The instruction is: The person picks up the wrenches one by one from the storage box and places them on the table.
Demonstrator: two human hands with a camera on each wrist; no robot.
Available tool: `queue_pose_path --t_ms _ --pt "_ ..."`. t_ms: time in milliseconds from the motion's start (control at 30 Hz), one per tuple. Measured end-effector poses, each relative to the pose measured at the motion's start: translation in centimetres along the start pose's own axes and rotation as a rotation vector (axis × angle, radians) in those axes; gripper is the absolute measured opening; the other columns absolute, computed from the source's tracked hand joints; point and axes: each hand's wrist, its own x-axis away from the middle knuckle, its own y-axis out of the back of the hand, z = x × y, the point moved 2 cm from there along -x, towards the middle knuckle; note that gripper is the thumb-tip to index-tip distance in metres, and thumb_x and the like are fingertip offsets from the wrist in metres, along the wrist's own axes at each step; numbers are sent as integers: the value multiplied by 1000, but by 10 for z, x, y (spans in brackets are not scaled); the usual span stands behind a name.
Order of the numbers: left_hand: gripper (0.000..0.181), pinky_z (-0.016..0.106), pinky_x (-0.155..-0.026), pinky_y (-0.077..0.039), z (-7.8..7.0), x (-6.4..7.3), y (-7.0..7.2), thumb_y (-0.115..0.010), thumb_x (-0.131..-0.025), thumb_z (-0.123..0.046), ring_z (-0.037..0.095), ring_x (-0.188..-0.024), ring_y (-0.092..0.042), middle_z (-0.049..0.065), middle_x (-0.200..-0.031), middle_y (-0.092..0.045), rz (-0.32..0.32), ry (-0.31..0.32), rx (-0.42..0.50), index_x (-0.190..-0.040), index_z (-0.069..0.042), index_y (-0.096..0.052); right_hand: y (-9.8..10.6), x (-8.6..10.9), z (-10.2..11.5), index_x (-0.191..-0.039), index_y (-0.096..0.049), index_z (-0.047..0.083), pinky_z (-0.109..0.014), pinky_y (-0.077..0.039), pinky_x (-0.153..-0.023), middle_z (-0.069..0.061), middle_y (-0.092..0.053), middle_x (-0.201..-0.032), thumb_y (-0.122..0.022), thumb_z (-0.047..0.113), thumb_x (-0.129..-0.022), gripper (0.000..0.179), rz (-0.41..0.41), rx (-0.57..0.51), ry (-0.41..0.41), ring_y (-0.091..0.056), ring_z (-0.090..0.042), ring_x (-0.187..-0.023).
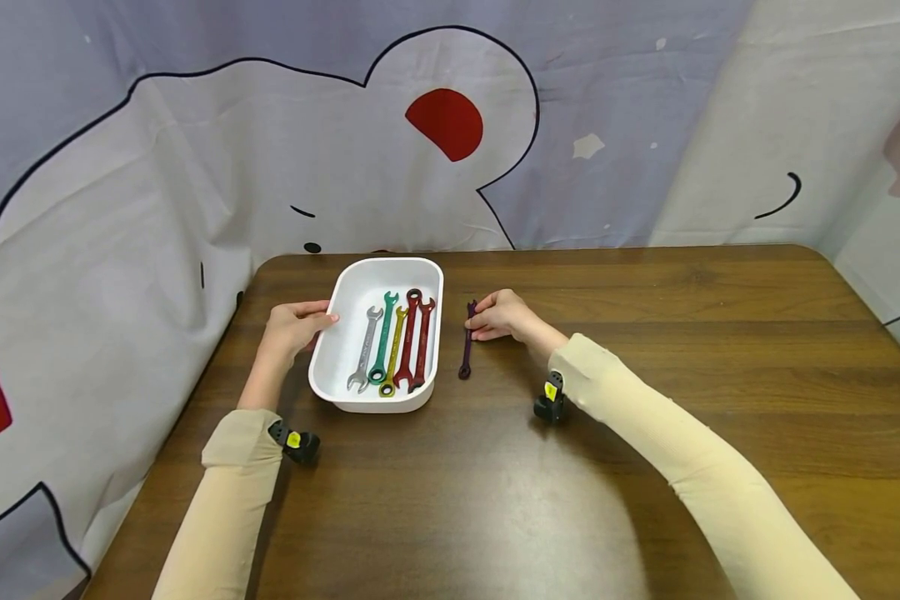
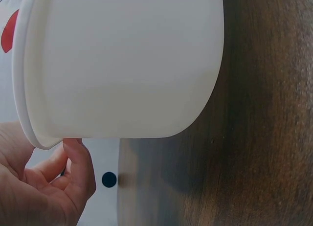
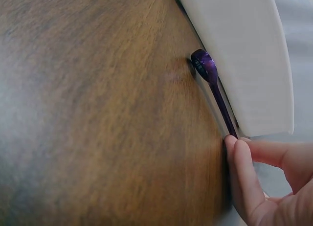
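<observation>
A white plastic tray [image 1: 345, 333] stands on the wooden table toward the left. Inside it lie several wrenches side by side: a silver wrench [image 1: 365, 350], a green wrench [image 1: 383, 337], a yellow wrench [image 1: 393, 350] and two red wrenches, one of them the long red wrench [image 1: 407, 337]. My left hand [image 1: 291, 329] grips the tray's left rim, thumb over the edge and fingers against the outer wall [image 2: 132, 108]. Just right of the tray, my right hand [image 1: 504, 318] pinches a purple wrench [image 1: 467, 354] near its upper end; its ring end [image 3: 204, 64] is low over the tabletop.
The brown wooden table [image 1: 682, 333] reaches far to the right. A printed curtain [image 1: 270, 158] hangs behind its back edge and along the left side. Small black cameras are strapped to both wrists, with one camera [image 1: 550, 400] near the right sleeve cuff.
</observation>
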Motion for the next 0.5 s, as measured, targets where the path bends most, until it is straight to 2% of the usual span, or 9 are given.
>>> queue_pose_path --t_ms 267,500 --pt "46 26 -74 -52 -1 0 0 -66 -91 -21 13 -90 -59 18 -131 -59 -1 13 5 -134 -7 -56 1 4 1 -108 -49 -3 -22 -54 -54 -5 -65 -73 -66 -3 -86 28 1 77 -15 -63 -10 -52" --pt "47 26 -75 -52 0 -2 0 -66 -91 -19 17 -94 -59 17 -132 -59 -1 22 9 -135 -6 -55 3 1 3 -94 -48 2 -20 -53 -53 -3 -66 -67 -65 -4 -86 20 35 88 -47 -63 -10 -50"
